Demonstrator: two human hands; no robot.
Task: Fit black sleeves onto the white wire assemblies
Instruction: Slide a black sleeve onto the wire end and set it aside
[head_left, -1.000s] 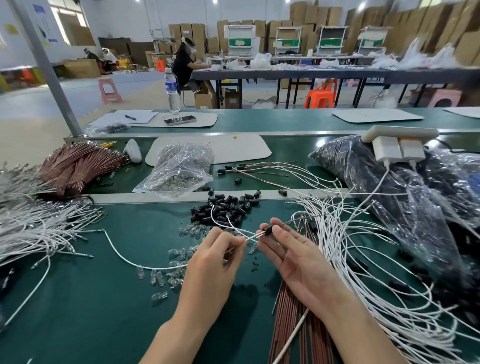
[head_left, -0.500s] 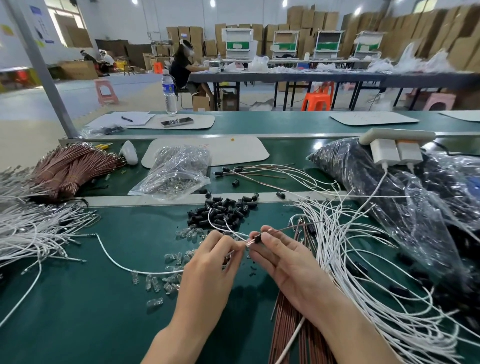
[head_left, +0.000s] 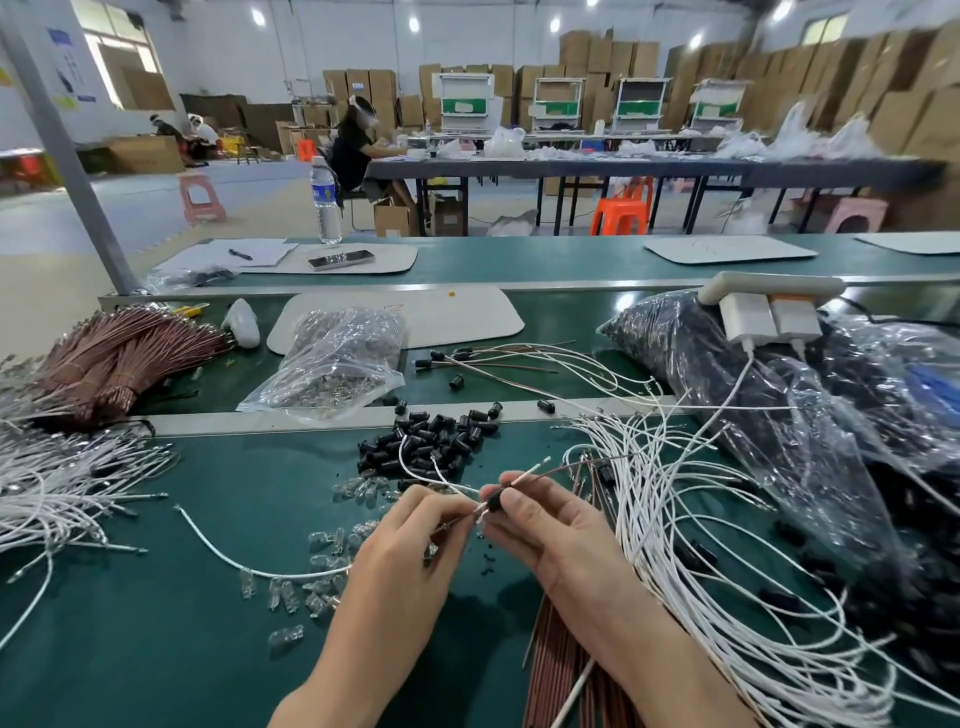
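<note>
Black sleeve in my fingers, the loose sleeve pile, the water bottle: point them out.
black sleeve (head_left: 492, 503), head view, middle of its body
sleeve pile (head_left: 431, 441), head view, centre of the heap
water bottle (head_left: 323, 193), head view, on its label

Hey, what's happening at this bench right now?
A person is fitting a black sleeve onto a wire assembly. The right hand pinches the sleeve while the left hand pinches the wire feeding into it. A pile of loose sleeves lies just beyond the hands on the green bench, with white wires heaped to the right.
</note>
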